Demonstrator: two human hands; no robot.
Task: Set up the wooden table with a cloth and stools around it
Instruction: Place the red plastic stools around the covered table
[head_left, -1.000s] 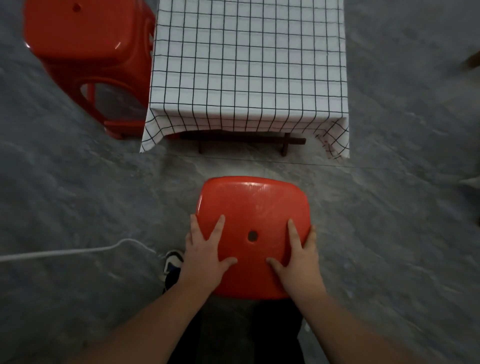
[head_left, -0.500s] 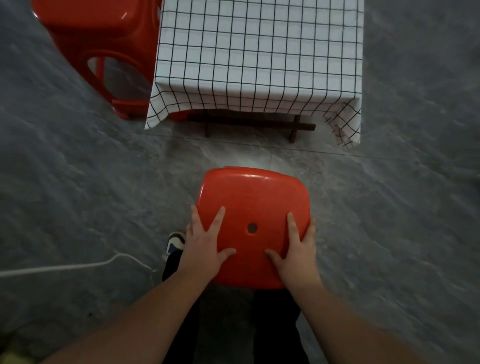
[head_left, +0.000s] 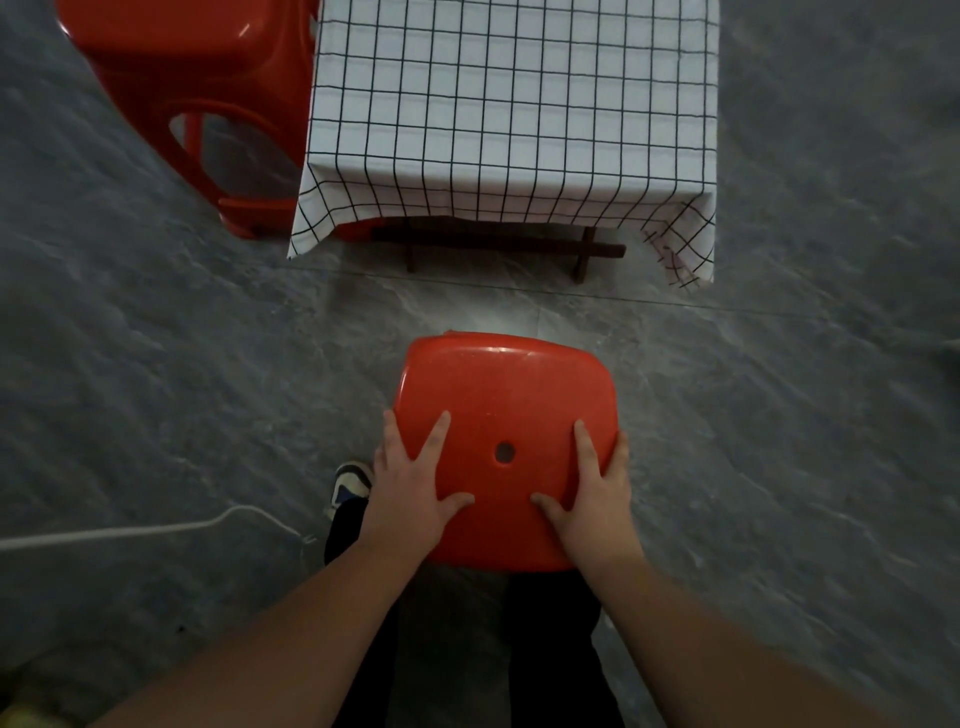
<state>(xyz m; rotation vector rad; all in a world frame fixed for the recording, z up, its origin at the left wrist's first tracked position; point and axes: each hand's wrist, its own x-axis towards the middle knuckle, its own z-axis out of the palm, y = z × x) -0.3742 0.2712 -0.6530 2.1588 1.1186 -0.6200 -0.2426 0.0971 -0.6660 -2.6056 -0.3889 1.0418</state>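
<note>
We hold the red stool (head_left: 504, 447) by its seat edges, left hand (head_left: 410, 488) and right hand (head_left: 592, 493) curled around it, near the clothed table (head_left: 509, 104); its leg could catch the hanging cloth (head_left: 680, 249) and drag it.

Grey stone floor in dim light

The floor (head_left: 156, 364) is grey, veined like marble, laid in large tiles; a thin grout line (head_left: 727, 306) crosses it from left to right; a pale glare (head_left: 498, 322) lies at the middle; a white cable (head_left: 130, 532) runs in from the left edge and bends near its end.
</note>
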